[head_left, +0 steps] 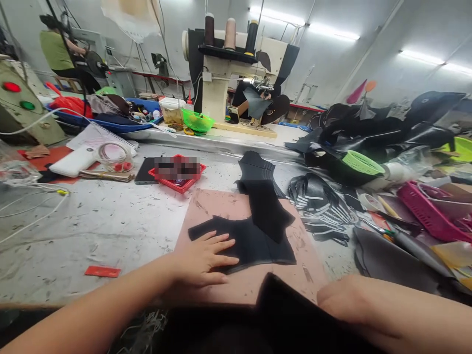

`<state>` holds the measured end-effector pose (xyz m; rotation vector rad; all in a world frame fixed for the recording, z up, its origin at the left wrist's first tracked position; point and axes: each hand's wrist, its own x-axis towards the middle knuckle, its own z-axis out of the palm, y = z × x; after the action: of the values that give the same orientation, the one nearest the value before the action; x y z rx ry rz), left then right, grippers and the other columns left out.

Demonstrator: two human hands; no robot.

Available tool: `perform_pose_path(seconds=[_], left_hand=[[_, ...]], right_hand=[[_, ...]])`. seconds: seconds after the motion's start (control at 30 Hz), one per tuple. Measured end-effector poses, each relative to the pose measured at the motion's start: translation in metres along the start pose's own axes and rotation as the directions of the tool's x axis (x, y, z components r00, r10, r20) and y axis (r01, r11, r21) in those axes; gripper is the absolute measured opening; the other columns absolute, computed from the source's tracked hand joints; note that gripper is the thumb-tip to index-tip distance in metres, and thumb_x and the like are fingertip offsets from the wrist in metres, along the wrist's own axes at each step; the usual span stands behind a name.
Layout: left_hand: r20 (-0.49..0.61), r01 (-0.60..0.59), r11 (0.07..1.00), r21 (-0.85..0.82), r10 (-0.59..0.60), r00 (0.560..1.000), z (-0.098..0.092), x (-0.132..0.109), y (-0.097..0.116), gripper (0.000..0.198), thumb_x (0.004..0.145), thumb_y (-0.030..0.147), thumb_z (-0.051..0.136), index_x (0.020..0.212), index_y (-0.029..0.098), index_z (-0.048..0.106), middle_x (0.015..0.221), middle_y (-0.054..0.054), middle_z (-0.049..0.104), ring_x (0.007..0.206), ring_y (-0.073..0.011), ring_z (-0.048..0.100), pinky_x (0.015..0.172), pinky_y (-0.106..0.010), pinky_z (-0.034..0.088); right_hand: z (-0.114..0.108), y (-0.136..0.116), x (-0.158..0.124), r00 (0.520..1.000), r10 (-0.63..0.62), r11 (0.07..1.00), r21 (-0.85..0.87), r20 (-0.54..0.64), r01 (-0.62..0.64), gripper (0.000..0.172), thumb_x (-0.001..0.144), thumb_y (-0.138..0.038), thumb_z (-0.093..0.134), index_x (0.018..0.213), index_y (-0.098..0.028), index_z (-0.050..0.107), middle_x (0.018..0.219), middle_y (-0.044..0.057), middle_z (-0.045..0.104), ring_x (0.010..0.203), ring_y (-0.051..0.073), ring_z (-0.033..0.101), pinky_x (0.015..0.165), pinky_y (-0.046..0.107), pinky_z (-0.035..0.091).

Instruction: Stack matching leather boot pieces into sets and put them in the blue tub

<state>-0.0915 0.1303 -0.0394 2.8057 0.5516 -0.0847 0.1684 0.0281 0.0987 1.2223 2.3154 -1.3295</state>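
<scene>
My left hand (206, 258) lies flat with its fingers spread on a black, leather-like cut piece (254, 241). That piece rests on a pinkish board (217, 201). A second black cut piece (269, 206) overlaps its upper right part, and another dark piece (256, 164) reaches past the board's far edge. At lower right my right hand (346, 297) is curled beside a large black sheet-like piece (275, 295) close to the camera, and appears to grip its edge. The fingertips of this hand are hidden.
A sewing machine (214, 88) with thread cones stands behind the table. Red tray (179, 184), phone-like slab (145, 169) and white handheld device (73, 160) lie at left. Black strips (324, 204), a magenta basket (424, 211) and dark material (387, 255) crowd the right. A person (55, 49) sits far left.
</scene>
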Motion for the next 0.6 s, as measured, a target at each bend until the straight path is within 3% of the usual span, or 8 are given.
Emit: perform_pose_path(seconds=[0.1, 0.2, 0.27, 0.33, 0.47, 0.53, 0.6], left_hand=[[-0.146, -0.014, 0.995, 0.1, 0.028, 0.989, -0.013, 0.02, -0.003, 0.03, 0.087, 0.045, 0.047, 0.105, 0.027, 0.063, 0.108, -0.003, 0.065, 0.097, -0.0198, 0.061, 0.081, -0.028, 0.044], [-0.238, 0.035, 0.984, 0.175, 0.008, 0.971, -0.024, 0.06, -0.012, 0.017, 0.086, 0.027, 0.05, 0.086, 0.017, 0.064, 0.077, -0.004, 0.067, 0.071, -0.0167, 0.062, 0.061, -0.026, 0.043], [-0.276, 0.037, 0.975, 0.22, 0.026, 0.961, -0.029, 0.088, -0.024, 0.013, 0.082, 0.014, 0.05, 0.078, 0.013, 0.062, 0.075, -0.009, 0.064, 0.074, -0.0201, 0.06, 0.064, -0.029, 0.042], [-0.295, -0.001, 0.968, 0.249, 0.077, 0.952, -0.032, 0.111, -0.036, 0.017, 0.081, 0.005, 0.046, 0.079, 0.012, 0.061, 0.079, -0.011, 0.063, 0.079, -0.0209, 0.058, 0.068, -0.031, 0.041], [-0.269, -0.085, 0.972, 0.217, 0.144, 0.952, -0.033, 0.138, -0.052, 0.016, 0.081, 0.007, 0.05, 0.088, 0.017, 0.06, 0.087, -0.009, 0.063, 0.085, -0.0174, 0.056, 0.073, -0.029, 0.041], [-0.246, -0.062, 0.986, 0.157, 0.1, 0.964, -0.031, 0.149, -0.056, 0.008, 0.081, 0.013, 0.056, 0.086, 0.017, 0.06, 0.084, -0.005, 0.062, 0.085, -0.0156, 0.057, 0.075, -0.029, 0.043], [-0.255, 0.041, 0.996, 0.078, -0.019, 0.967, -0.031, 0.162, -0.06, 0.008, 0.083, 0.022, 0.058, 0.085, 0.014, 0.06, 0.081, -0.002, 0.061, 0.08, -0.0146, 0.057, 0.075, -0.031, 0.046]], right_hand=[[0.001, 0.003, 0.011, 0.999, -0.045, 0.995, -0.09, 0.016, 0.046, 0.032, 0.073, 0.001, 0.043, 0.083, -0.018, 0.066, 0.081, 0.002, 0.067, 0.073, 0.012, 0.061, 0.066, 0.018, 0.046], [0.001, 0.016, 0.028, 0.996, -0.074, 0.99, -0.126, -0.039, 0.068, 0.04, 0.068, -0.001, 0.045, 0.097, -0.019, 0.066, 0.108, 0.005, 0.064, 0.1, 0.017, 0.059, 0.084, 0.023, 0.044], [0.001, 0.029, 0.042, 0.998, -0.032, 0.995, -0.092, -0.056, 0.026, 0.047, 0.067, -0.005, 0.047, 0.107, -0.022, 0.064, 0.128, 0.005, 0.054, 0.119, 0.021, 0.048, 0.095, 0.028, 0.039], [0.001, 0.044, 0.054, 0.998, 0.048, 0.996, -0.07, -0.04, -0.051, 0.055, 0.066, -0.009, 0.049, 0.117, -0.025, 0.06, 0.141, 0.005, 0.04, 0.124, 0.025, 0.042, 0.097, 0.032, 0.038], [0.008, 0.064, 0.069, 0.992, 0.122, 0.987, -0.098, -0.035, -0.125, 0.073, 0.061, -0.012, 0.051, 0.132, -0.026, 0.045, 0.146, 0.011, 0.023, 0.118, 0.03, 0.049, 0.095, 0.036, 0.04], [0.014, 0.071, 0.072, 0.992, 0.114, 0.986, -0.113, -0.048, -0.118, 0.073, 0.06, -0.012, 0.051, 0.131, -0.026, 0.046, 0.146, 0.011, 0.023, 0.114, 0.029, 0.052, 0.091, 0.034, 0.042], [0.02, 0.081, 0.076, 0.995, 0.082, 0.988, -0.126, -0.049, -0.088, 0.067, 0.061, -0.012, 0.05, 0.126, -0.026, 0.053, 0.145, 0.009, 0.026, 0.109, 0.029, 0.057, 0.088, 0.033, 0.044]])
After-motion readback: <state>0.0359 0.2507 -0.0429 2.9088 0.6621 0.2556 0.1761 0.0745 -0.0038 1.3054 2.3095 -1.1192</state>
